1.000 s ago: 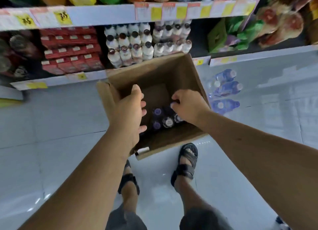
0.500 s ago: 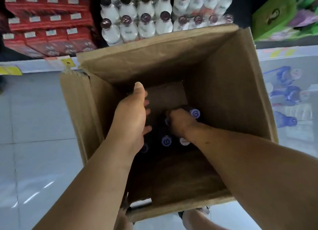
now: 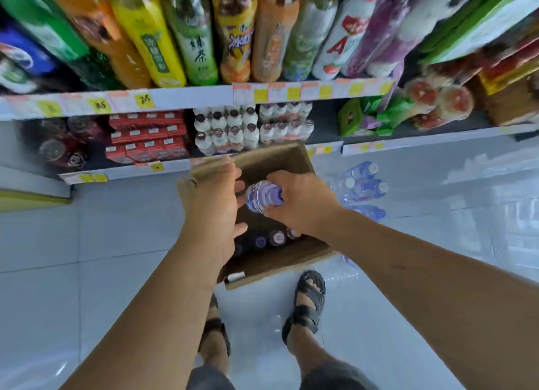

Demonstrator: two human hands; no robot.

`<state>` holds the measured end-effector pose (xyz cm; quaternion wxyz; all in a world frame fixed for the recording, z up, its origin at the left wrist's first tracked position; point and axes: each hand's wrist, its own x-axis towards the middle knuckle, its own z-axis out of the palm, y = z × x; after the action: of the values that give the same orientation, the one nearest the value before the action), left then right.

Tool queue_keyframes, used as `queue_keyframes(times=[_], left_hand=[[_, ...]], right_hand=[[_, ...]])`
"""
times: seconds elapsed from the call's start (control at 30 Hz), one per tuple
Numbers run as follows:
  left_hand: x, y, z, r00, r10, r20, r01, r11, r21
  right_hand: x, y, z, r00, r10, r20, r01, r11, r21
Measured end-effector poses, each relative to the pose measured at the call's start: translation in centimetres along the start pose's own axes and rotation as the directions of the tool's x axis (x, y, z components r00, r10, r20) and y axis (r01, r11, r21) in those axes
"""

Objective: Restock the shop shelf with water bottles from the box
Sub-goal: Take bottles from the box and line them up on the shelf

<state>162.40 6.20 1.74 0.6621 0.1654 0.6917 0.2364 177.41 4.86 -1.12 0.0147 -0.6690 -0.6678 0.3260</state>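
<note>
Water bottle (image 3: 264, 195), gripped in the right hand (image 3: 303, 204), sits above the open cardboard box (image 3: 277, 162) on the shop floor (image 3: 116, 229), as I see it through the head camera. The right hand's fingers and thumb curl round one end of the bottle, which lies tilted on its side and points toward the left hand (image 3: 213, 206). That hand is open, with its fingers straight and a little spread and its palm facing the bottle. Its fingertips are just beside the bottle, but I cannot tell whether they touch it.

The bottle is clear, ribbed plastic with a purple-blue band round it. The right hand covers its cap end, so I cannot make out the cap.

Below the hands, deep in the box, I count a few round bottle caps (image 3: 277, 237) packed close together near the wall closest to me. The box stands just in front of the lowest shelf (image 3: 180, 99), where small white bottles with dark caps (image 3: 227, 130) are ranged beside red cartons (image 3: 145, 136). Tall soft-drink bottles (image 3: 233, 31) fill the tier above. More water bottles (image 3: 363, 185) lie on the tiles just right of the box. The person's sandalled feet (image 3: 309, 299) stand on the near side of the box.
</note>
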Motion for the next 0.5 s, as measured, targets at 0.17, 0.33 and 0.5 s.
queue_keyframes(times=[0.17,0.33,0.5], left_hand=[[-14.1,9.2,-1.8,0.992,0.109,0.057,-0.108,0.994,-0.014],[-27.9,18.4,-2.6,0.944,0.316,0.094,-0.309,0.948,-0.084],[-39.9,23.8,-1.5,0.867,0.477,0.143,-0.452,0.874,-0.177]], right_hand=[[-9.0,-9.3,-16.8,0.989,0.041,-0.142,-0.030,0.997,0.075],[-16.7,-16.3,-32.0,0.946,0.005,-0.326,0.055,0.983,0.174],[-24.3,-21.2,-45.1,0.906,-0.128,-0.402,0.303,0.862,0.406]])
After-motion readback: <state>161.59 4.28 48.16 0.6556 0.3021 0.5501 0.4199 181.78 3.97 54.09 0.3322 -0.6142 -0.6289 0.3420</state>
